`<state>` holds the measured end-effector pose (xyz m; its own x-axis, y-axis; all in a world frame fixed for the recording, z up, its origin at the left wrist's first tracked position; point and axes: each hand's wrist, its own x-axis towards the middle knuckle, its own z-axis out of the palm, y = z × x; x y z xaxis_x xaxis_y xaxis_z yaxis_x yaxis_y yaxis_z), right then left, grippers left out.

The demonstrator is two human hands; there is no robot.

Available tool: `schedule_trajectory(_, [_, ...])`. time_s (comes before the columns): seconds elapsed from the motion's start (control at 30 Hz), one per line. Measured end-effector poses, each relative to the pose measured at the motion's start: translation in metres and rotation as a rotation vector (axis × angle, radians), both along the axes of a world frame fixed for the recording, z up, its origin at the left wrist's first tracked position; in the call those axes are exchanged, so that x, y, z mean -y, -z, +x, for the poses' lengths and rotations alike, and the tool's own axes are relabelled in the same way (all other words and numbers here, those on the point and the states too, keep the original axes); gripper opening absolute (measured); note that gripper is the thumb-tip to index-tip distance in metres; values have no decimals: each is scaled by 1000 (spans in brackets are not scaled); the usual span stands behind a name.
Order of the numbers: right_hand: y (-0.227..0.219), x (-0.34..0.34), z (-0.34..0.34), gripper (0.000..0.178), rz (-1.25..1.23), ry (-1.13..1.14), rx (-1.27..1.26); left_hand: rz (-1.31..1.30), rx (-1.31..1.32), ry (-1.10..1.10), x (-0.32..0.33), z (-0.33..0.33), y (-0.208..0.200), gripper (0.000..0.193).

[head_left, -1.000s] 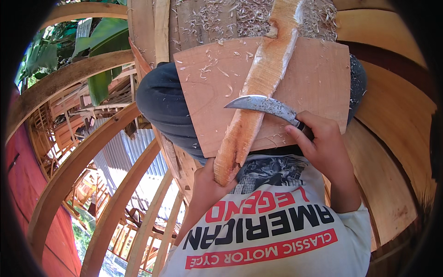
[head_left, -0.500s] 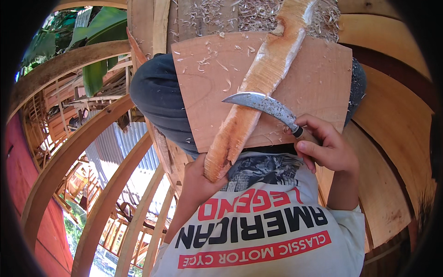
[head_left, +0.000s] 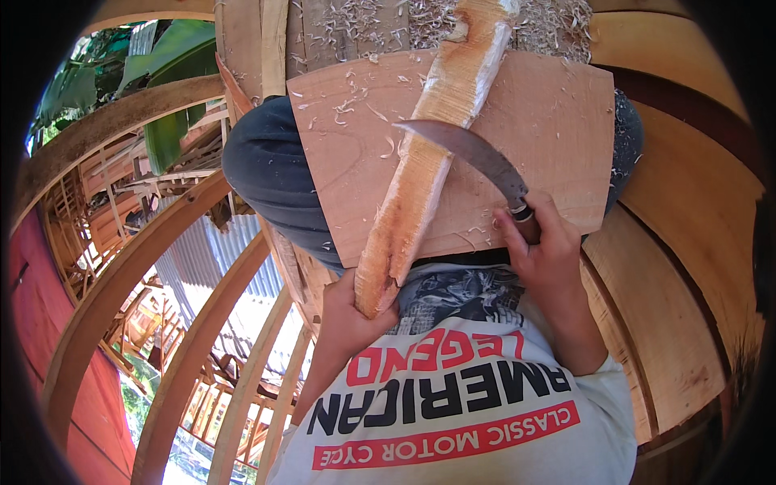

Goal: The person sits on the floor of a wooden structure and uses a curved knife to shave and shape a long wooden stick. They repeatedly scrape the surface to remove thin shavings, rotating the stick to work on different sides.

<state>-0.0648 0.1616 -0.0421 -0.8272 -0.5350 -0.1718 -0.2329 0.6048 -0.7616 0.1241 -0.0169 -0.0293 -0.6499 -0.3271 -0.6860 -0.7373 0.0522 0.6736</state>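
Note:
A long, pale strip of wood (head_left: 432,133) with whittled edges slants over my lap, its far end pointing away. My left hand (head_left: 356,311) is closed around its near end. In my right hand (head_left: 546,238) is a curved knife (head_left: 482,158) with a dark handle, gripped by the handle. Its blade arcs leftward over the strip's middle, the tip just past the strip's left edge; whether the edge touches the wood I cannot tell. Beneath the strip, a flat brown wooden board (head_left: 339,178) rests across my legs, with a few shavings on it.
Curled wood shavings (head_left: 550,28) cover the planks beyond the board. Curved wooden ribs (head_left: 194,347) stand on the left with gaps between them, and corrugated metal sheets (head_left: 194,263) show beyond. Broad curved planks (head_left: 655,323) form the wall on the right. My crossed legs (head_left: 271,178) support the board.
The knife has turned over in my right hand and moved up along the strip, its blade now darker. The strip's far end has swung left, and my right hand's fingers have closed more around the handle.

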Motion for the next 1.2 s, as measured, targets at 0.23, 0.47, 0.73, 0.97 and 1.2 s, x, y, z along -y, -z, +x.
schedule_trajectory(0.23, [-32, -17, -32, 24, -26, -155, 488, 15, 31, 3, 2, -3, -2, 41])
schedule_trajectory(0.47, [-27, -14, -30, 21, -30, -7, 696, 2, 42, -50, -2, -9, -3, 40])
schedule_trajectory(0.73, [-18, -8, -19, 19, -104, -81, 682, -10, 50, -62, -2, -9, -4, 37])
schedule_trajectory(0.97, [-23, -2, -24, 19, -66, -72, 665, -35, 27, 11, 3, -9, -2, 39])
schedule_trajectory(1.2, [-20, -9, -27, 18, -89, -203, 796, -21, 13, 11, 2, -3, 2, 38])
